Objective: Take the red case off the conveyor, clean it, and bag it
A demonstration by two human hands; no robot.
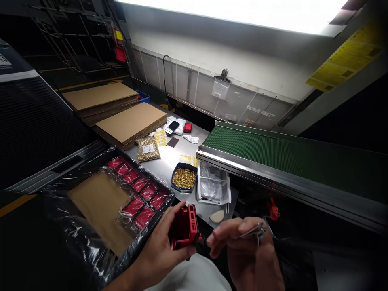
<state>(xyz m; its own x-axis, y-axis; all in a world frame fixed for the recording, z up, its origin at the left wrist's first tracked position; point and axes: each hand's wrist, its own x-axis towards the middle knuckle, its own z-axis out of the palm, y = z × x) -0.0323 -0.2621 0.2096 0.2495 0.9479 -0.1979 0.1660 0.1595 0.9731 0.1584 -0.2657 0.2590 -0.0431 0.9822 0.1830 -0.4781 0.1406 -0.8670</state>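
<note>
My left hand (162, 248) is closed around a small red housing (184, 227), held low in front of me. My right hand (242, 246) sits just to its right and pinches thin metal tweezers (257, 231) between thumb and fingers, tips pointing left toward the red housing. A blue tray of small gold parts (184, 178) stands on the metal table (169, 159) just beyond my hands. To the left, a black plastic-lined bin (75, 238) holds rows of red housings (138, 194) beside a cardboard sheet.
A green conveyor belt (287, 155) runs along the right. Clear plastic bags (212, 186) lie by the blue tray. A bag of gold parts (148, 149), yellow sticker sheets (160, 137), a phone (172, 126) and stacked cardboard (130, 121) sit farther back.
</note>
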